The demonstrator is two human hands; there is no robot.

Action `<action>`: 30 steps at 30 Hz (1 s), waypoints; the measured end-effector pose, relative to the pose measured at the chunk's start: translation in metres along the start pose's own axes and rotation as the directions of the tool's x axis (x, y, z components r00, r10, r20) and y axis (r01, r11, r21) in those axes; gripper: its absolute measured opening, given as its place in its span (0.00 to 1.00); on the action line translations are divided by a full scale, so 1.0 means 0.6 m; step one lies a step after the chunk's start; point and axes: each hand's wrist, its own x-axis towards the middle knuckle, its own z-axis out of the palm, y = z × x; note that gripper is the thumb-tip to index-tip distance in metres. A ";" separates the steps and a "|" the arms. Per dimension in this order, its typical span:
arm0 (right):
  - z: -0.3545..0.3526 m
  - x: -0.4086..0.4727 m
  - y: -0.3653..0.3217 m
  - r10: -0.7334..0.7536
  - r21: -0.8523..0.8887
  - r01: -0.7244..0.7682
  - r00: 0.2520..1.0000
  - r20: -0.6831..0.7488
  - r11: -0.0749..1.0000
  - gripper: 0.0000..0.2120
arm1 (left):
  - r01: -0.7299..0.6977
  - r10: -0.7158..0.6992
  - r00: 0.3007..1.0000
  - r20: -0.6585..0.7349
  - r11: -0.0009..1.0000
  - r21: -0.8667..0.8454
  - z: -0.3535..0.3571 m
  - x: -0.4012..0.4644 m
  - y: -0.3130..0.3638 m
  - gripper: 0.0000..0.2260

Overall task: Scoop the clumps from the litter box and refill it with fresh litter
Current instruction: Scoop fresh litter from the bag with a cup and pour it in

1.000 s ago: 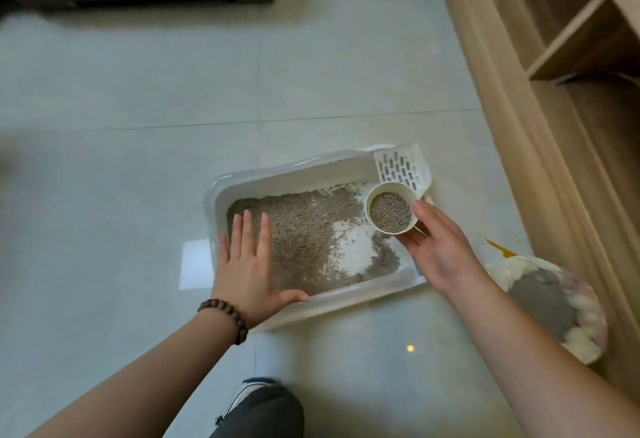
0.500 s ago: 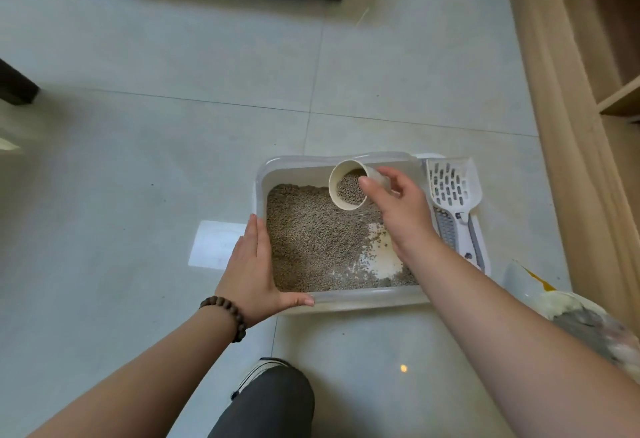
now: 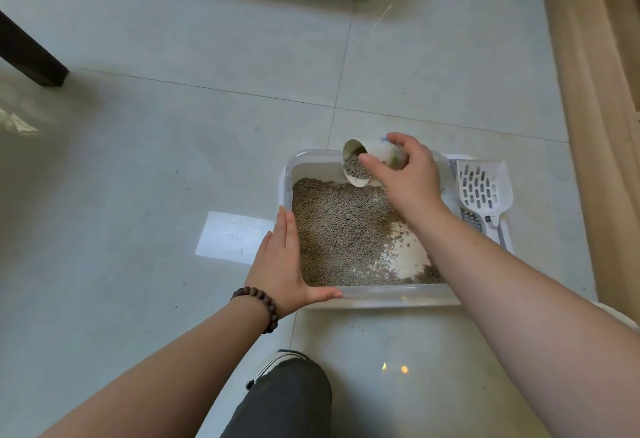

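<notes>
Right hand [image 3: 408,174] grips tipped cup [image 3: 372,160] of litter [image 3: 346,229] above box [image 3: 381,294] far edge; left hand [image 3: 280,261], fingers straight, presses box's left wall.

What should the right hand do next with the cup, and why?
Probably tip the cup further and carry it toward the bare patch: the right hand holds it tilted over the box's far end, litter at its lip, while the left hand steadies the near corner.

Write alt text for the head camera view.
A right hand tips a white paper cup of grey-brown litter pellets over a translucent plastic litter box on a tiled floor. The open left hand steadies its near-left corner; a white slotted scoop lies beside it.
</notes>
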 end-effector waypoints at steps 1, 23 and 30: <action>0.000 0.000 -0.002 -0.018 -0.021 0.018 1.000 -0.003 1.000 0.27 | 0.001 -0.001 1.000 -0.002 1.000 0.000 0.001 0.001 0.000 0.68; -0.088 -0.054 0.042 -0.059 -0.109 0.059 0.998 0.002 0.992 0.26 | 0.001 -0.001 0.999 -0.036 1.000 -0.013 0.006 0.001 0.002 0.67; -0.074 -0.075 0.026 -0.102 -0.128 0.109 0.993 0.057 0.986 0.26 | 0.010 -0.010 1.000 -0.022 1.000 -0.007 0.004 0.002 0.005 0.67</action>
